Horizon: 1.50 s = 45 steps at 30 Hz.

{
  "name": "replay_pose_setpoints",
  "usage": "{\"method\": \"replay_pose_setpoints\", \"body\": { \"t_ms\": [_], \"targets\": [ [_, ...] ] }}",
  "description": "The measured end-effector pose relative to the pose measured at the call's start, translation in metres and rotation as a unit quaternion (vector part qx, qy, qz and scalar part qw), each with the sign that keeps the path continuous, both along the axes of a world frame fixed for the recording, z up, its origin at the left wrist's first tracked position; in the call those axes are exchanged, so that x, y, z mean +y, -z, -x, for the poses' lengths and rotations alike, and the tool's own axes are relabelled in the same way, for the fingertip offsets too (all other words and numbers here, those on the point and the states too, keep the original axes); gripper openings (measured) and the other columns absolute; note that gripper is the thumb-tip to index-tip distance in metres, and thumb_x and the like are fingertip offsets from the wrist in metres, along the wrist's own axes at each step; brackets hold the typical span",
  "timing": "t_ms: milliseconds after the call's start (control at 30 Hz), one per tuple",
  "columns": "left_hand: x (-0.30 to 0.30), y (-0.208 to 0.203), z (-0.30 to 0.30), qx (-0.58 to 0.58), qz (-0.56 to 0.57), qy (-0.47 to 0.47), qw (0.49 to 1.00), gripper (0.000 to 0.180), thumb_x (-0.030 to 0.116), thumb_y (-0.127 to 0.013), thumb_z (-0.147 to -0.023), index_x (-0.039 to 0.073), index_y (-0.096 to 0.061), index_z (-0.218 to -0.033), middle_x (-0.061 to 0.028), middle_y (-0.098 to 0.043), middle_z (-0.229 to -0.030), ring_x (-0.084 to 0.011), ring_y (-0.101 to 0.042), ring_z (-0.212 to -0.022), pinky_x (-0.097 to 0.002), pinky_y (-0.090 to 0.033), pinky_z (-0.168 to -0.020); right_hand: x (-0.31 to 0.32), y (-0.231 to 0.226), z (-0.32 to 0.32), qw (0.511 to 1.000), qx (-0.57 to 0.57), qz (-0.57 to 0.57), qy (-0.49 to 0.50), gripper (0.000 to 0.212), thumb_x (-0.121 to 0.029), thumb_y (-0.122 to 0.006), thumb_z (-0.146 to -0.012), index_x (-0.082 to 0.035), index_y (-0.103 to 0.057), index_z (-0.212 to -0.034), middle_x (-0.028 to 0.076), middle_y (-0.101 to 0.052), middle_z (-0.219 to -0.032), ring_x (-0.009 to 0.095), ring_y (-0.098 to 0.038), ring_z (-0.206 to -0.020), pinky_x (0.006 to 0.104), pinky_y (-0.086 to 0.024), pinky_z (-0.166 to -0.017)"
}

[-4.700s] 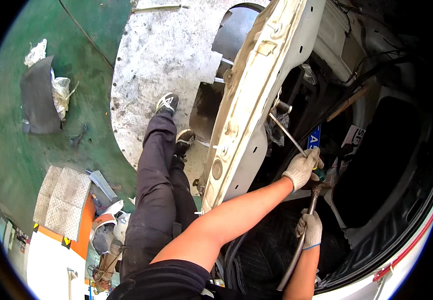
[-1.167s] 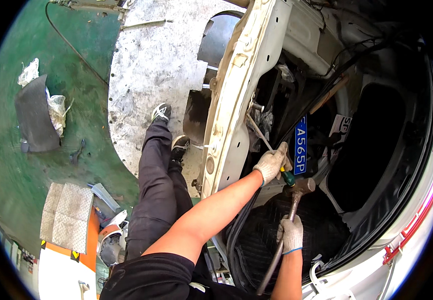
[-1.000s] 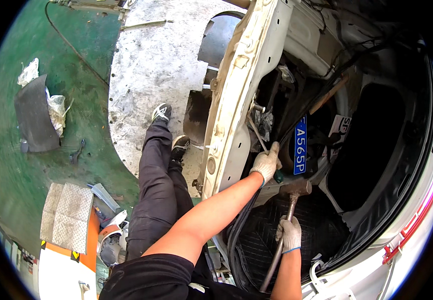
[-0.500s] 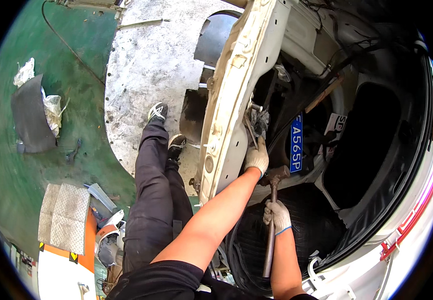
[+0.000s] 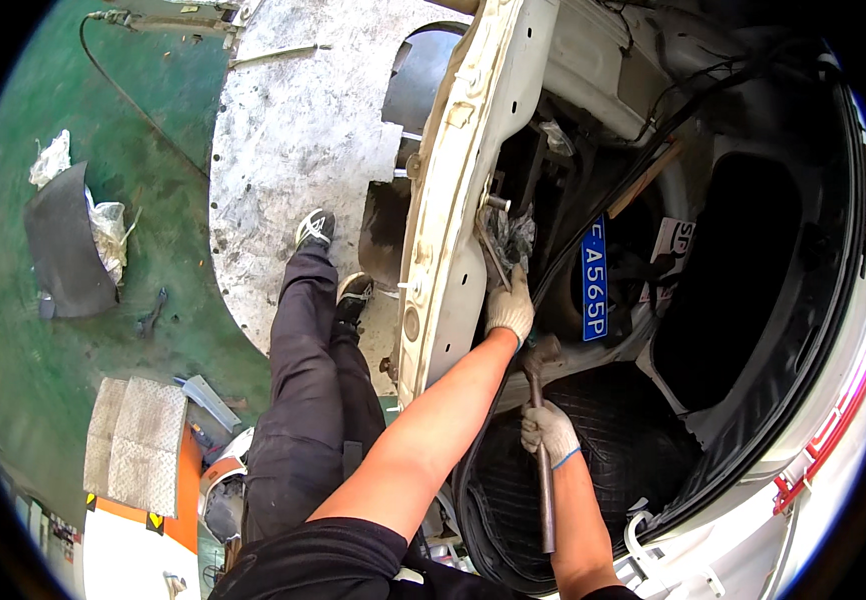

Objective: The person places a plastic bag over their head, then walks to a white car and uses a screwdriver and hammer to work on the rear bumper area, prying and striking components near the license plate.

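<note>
While gripped, hammer (image 5: 541,420) in right hand (image 5: 549,432)

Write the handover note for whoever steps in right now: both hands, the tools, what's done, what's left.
Left hand, gloved, grips a thin metal rod set against the inner edge of the white car body panel.
Right hand, gloved, holds the hammer mid-handle, head up just below the left hand.
Blue plate sits loose inside the trunk, above the black rubber mat.
Done: rod and hammer in position.
Left: whether the panel has been worked cannot be told.
</note>
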<state>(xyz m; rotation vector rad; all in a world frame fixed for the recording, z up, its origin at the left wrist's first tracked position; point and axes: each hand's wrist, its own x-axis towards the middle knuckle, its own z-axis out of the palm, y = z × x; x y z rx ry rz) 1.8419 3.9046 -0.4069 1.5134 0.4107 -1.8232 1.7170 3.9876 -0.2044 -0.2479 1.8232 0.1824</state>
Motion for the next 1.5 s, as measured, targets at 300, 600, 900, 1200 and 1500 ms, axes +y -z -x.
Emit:
{"method": "replay_pose_setpoints", "body": {
  "t_ms": [300, 600, 900, 1200, 1500],
  "targets": [
    [-0.001, 0.008, 0.007, -0.088, -0.004, -0.030, 0.996, 0.079, 0.068, -0.051, -0.103, -0.002, -0.065, -0.069, -0.0146, -0.063, -0.060, -0.0312, -0.067, -0.063, -0.0451, -0.051, -0.066, 0.029, 0.001, 0.038, 0.985, 0.047, 0.011, 0.168, 0.009, -0.011, -0.059, -0.095, -0.011, -0.051, -0.092, 0.000, -0.045, -0.066, 0.012, -0.041, -0.043, 0.0301, -0.036, -0.038],
    [0.007, -0.001, 0.012, -0.064, 0.013, -0.062, 0.996, 0.073, 0.065, -0.053, -0.103, 0.002, -0.063, -0.067, -0.0078, -0.057, -0.056, -0.0240, -0.061, -0.057, -0.0408, -0.047, -0.060, 0.001, 0.001, -0.004, 0.998, 0.043, 0.029, -0.034, 0.010, -0.007, -0.058, -0.092, -0.008, -0.048, -0.096, 0.002, -0.048, -0.066, 0.013, -0.043, -0.043, 0.0317, -0.037, -0.038],
    [0.006, -0.047, -0.010, 0.117, 0.018, -0.104, 0.988, 0.069, 0.061, -0.059, -0.104, 0.008, -0.053, -0.062, -0.0065, -0.052, -0.054, -0.0192, -0.051, -0.049, -0.0364, -0.042, -0.051, 0.026, -0.003, 0.052, 0.978, 0.114, 0.024, 0.175, 0.007, -0.014, -0.058, -0.098, -0.011, -0.053, -0.092, -0.002, -0.043, -0.065, 0.010, -0.041, -0.043, 0.0286, -0.038, -0.037],
    [0.011, -0.032, -0.004, 0.038, 0.048, -0.052, 0.997, 0.070, 0.064, -0.053, -0.106, 0.006, -0.054, -0.067, -0.0044, -0.049, -0.056, -0.0189, -0.049, -0.052, -0.0365, -0.040, -0.054, 0.007, 0.009, 0.030, 0.978, 0.037, 0.033, 0.202, 0.010, -0.016, -0.059, -0.100, -0.010, -0.052, -0.095, -0.001, -0.045, -0.067, 0.011, -0.042, -0.044, 0.0290, -0.039, -0.038],
    [-0.003, -0.035, -0.011, 0.053, 0.059, -0.030, 0.996, 0.086, 0.075, -0.042, -0.103, 0.000, -0.066, -0.068, -0.0140, -0.064, -0.063, -0.0314, -0.067, -0.065, -0.0447, -0.051, -0.068, 0.000, 0.006, 0.010, 0.979, 0.028, 0.056, 0.194, 0.012, -0.014, -0.059, -0.098, -0.008, -0.055, -0.108, 0.001, -0.047, -0.068, 0.012, -0.043, -0.044, 0.0287, -0.038, -0.038]
  ]
}}
